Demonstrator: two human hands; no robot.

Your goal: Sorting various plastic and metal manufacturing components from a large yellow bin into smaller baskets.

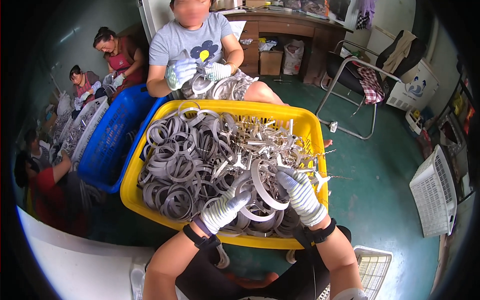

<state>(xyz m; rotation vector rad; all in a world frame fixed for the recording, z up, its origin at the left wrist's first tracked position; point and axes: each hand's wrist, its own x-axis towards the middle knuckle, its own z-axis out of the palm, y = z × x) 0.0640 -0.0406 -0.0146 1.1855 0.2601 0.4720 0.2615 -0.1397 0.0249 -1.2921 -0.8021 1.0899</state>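
Observation:
A wide, flat-banded metal ring [261, 190] is up between my hands, above the heap in a yellow plastic basket [131, 187]. My right hand [304, 197], in a striped glove with grey fingertips, pinches its right side. My left hand [222, 209], gloved the same way, is closed at the left, with its thumb and fingers on a second metal ring [239, 186] that they partly hide. Loose grey metal rings [177, 167] fill the basket's left side and front. Small shiny metal fittings [250, 145], some branched, are piled at the back right.
Across the basket sits a person in a grey shirt [170, 42], gloved hands holding rings. A blue crate [107, 135] adjoins the basket at left, with several other people beyond. A metal-framed chair [372, 115] and a white basket [432, 195] stand at right. My knees are under the near rim.

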